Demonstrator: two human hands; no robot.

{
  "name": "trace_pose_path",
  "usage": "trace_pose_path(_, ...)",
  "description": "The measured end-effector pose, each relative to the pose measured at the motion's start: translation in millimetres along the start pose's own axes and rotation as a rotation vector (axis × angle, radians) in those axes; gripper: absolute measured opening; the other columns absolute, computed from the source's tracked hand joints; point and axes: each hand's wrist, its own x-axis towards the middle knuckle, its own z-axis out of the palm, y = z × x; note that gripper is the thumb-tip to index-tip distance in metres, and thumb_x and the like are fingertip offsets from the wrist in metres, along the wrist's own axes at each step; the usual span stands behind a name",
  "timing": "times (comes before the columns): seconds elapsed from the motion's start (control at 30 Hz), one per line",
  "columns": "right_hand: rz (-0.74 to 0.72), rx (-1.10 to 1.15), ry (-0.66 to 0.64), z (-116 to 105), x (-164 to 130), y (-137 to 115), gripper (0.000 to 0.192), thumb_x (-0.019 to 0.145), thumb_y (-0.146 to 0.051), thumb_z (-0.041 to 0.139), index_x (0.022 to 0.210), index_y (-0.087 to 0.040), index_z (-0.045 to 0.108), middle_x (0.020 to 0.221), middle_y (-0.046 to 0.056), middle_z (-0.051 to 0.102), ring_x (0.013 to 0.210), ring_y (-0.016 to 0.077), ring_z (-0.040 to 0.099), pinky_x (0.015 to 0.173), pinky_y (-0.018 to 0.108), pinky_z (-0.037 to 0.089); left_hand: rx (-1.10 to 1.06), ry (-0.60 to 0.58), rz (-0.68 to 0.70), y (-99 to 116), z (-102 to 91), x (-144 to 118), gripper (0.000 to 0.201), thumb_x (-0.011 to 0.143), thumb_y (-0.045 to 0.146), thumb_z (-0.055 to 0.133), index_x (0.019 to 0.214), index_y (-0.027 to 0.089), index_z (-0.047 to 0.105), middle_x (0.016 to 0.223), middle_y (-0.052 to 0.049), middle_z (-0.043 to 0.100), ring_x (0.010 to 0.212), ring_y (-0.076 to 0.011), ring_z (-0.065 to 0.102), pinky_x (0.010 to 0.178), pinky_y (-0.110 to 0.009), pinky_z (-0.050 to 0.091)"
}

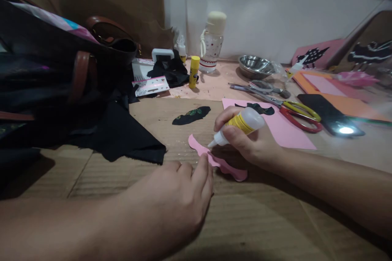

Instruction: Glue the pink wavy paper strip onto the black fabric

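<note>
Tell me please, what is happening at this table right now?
A person is working with craft materials on a cardboard surface. The right hand holds a small glue bottle, tilted with its nozzle down at a pink cut-out shape. The left hand rests fingertips on that shape's edge. Nearby lie a black cut-out, a pink sheet, scissors and a yellow glue stick.

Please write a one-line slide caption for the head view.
Right hand tips glue bottle onto pink cutout, left hand pinning it.

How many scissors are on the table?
1. The scissors, with red and yellow handles, lie right of the right hand, across the pink paper's far edge. Clutter may hide others.
</note>
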Motion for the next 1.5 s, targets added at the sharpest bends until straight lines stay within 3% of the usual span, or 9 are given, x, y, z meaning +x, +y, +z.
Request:
trace_pose_path(0.13,-0.034,-0.011,-0.003,-4,0,5,0.027,0.093,-0.043,0.07,0.085,-0.019,0.064,0.073,0.0,0.064,0.062,0.0121,0.061,0.055,0.022,0.049,-0.003,-0.002,0.013,-1,0.2,0,0.044,0.092,0.012,0.048,0.13,-0.004,0.063,0.127,-0.032,0.068,0.084,-0.0348,0.076,0.052,-0.04,0.06)
trace_pose_path(0.33,-0.076,-0.014,-0.107,-7,0,4,0.017,0.088,-0.033,0.073,0.086,-0.019,0.064,0.074,0.001,0.068,0.064,0.0137,0.063,0.056,0.022,0.05,-0.018,-0.047,0.023,-3,-4.4,0,0.045,0.09,0.008,0.044,0.13,-0.001,0.064,0.124,-0.029,0.071,0.082,-0.0333,0.077,0.052,-0.04,0.062)
trace_pose_path(0.47,-0.017,-0.026,-0.153,-5,2,1,0.018,0.086,-0.033,0.074,0.082,-0.019,0.064,0.071,0.001,0.069,0.062,0.0144,0.064,0.054,0.023,0.049,-0.042,0.005,0.025,-5,-5.3,1,0.045,0.085,0.005,0.046,0.124,-0.001,0.068,0.121,-0.029,0.072,0.082,-0.0348,0.077,0.05,-0.04,0.062)
trace_pose_path(0.77,-0.028,-0.026,-0.144,-5,-2,0,0.016,0.085,-0.03,0.075,0.083,-0.018,0.063,0.072,0.0,0.068,0.061,0.0128,0.061,0.053,0.022,0.046,-0.046,-0.028,0.009,-4,-4.9,1,0.046,0.089,0.006,0.042,0.129,0.0,0.066,0.125,-0.029,0.071,0.084,-0.0356,0.077,0.054,-0.043,0.063)
trace_pose_path(1.5,0.071,-0.024,-0.156,-1,1,2,0.028,0.092,-0.043,0.07,0.082,-0.018,0.062,0.068,-0.001,0.064,0.061,0.0135,0.06,0.056,0.023,0.046,-0.049,-0.018,-0.002,-5,-7.6,3,0.043,0.088,0.006,0.047,0.125,0.001,0.068,0.121,-0.028,0.072,0.085,-0.0349,0.077,0.055,-0.043,0.065)
